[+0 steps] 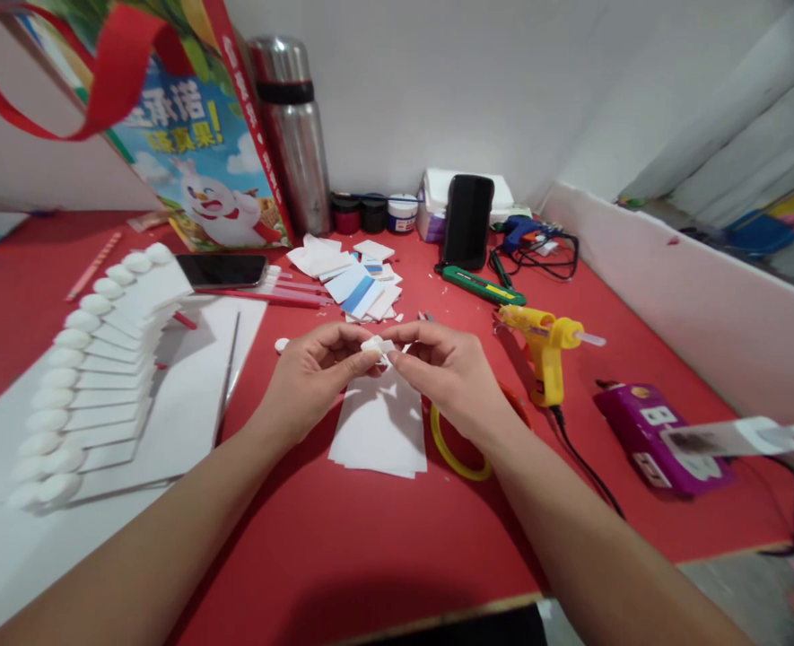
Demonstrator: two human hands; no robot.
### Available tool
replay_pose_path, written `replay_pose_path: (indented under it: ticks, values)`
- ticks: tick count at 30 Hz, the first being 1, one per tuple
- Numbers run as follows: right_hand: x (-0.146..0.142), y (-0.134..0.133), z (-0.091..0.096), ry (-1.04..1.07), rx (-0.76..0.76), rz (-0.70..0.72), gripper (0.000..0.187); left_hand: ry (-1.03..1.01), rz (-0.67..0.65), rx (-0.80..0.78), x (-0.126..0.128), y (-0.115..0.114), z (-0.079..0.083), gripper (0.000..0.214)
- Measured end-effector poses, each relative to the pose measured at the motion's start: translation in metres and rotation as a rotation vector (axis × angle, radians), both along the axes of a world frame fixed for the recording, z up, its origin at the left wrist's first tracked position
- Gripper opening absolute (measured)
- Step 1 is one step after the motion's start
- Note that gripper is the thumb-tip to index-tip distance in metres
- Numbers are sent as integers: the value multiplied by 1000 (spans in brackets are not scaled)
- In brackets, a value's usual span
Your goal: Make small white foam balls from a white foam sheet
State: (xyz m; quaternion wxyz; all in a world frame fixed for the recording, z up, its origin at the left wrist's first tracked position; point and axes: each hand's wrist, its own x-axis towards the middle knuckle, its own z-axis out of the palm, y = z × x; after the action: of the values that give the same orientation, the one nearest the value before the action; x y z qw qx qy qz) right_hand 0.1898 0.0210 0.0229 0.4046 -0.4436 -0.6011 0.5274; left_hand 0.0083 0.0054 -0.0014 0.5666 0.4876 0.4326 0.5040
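Note:
My left hand (pixel 326 363) and my right hand (pixel 440 363) meet at the middle of the red table, fingertips pinched on a small white piece (pixel 378 345). Its exact kind is too small to make out. Beneath them lies a stack of white paper sheets (pixel 379 431). Scissors with a yellow and orange handle (pixel 460 453) rest partly under my right forearm. One small white disc (pixel 282 344) sits left of my left hand. Farther left, a curved staircase-like model (pixel 117 359) of white card steps carries a row of round white discs (pixel 60 377) along its outer edge.
Cut card scraps (pixel 360 283) lie beyond my hands. To the right are a yellow glue gun (pixel 541 345), a green utility knife (pixel 483 285) and a purple box (pixel 652 440). A steel thermos (pixel 292 135), a gift bag (pixel 201 152), paint jars (pixel 373 213) and an upright black phone (pixel 467 220) line the back.

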Motion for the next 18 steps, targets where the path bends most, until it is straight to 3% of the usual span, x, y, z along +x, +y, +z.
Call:
replay_pose_path:
  ticks: [9,18]
  values:
    - [1,0,-3,-73,209,-15,12,41,11,0,1,0,3,18]
    - [0,-2,-2,-124,335,-39,14,24,12,-45,2,0,3,19]
